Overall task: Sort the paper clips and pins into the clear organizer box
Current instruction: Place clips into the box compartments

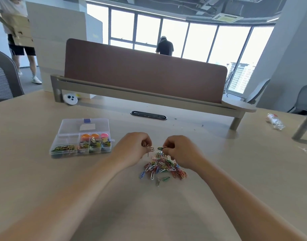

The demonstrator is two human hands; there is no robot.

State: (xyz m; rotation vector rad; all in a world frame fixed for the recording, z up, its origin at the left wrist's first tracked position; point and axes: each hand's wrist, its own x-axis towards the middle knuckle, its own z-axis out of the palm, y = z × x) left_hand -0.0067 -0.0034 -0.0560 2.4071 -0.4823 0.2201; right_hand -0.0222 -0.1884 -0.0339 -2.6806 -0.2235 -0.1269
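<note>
Hands over clip pile | left hand fingers pinch clips | right hand fingers pinch green clip | box label unreadable

organizer box left of clip pile, both on desk

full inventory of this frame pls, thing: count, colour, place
organizer box: one, clear, lid open, desk left of the hands
paper clips in box: several, mixed colours, front-left compartment
binder clips: several, mixed colours, right compartments
round pins: three seen, two orange and one pink, back compartments
loose paper clips: a pile, mixed colours, desk below the hands
divider panel: one, brown, desk's far edge
crumpled bottle: one, clear, desk far right
round white object: one, under the divider's left end
bystanders: two, background
left hand: pinching paper clips
right hand: pinching a green clip
</note>
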